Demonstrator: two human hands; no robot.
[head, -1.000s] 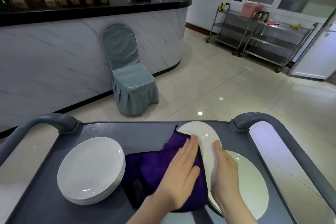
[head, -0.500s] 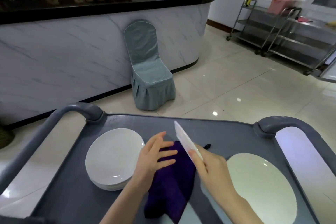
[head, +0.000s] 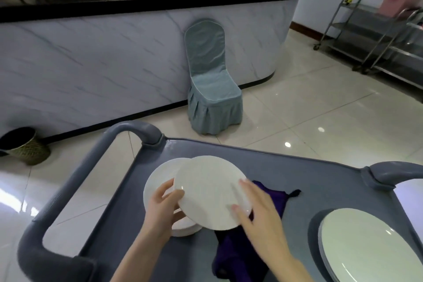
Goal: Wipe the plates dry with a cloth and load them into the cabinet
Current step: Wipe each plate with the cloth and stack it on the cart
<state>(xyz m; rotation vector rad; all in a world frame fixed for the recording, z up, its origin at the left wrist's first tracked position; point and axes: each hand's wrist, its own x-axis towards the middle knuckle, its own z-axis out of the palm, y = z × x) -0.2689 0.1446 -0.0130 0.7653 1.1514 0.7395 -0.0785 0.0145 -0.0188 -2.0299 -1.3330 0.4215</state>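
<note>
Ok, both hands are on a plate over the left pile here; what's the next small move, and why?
Probably lower the plate onto the left stack and let go. It hangs tilted, overlapping that stack, left hand holding its left rim, right hand resting flat on its right side; the purple cloth lies on the cart, so wiping looks done.

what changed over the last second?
The plate tipped flat and moved left, over the stack; left hand let go of the cloth, now grips the plate's rim; right hand rests fingers on it. Cloth lies on the cart. Stack and right plates unchanged.
</note>
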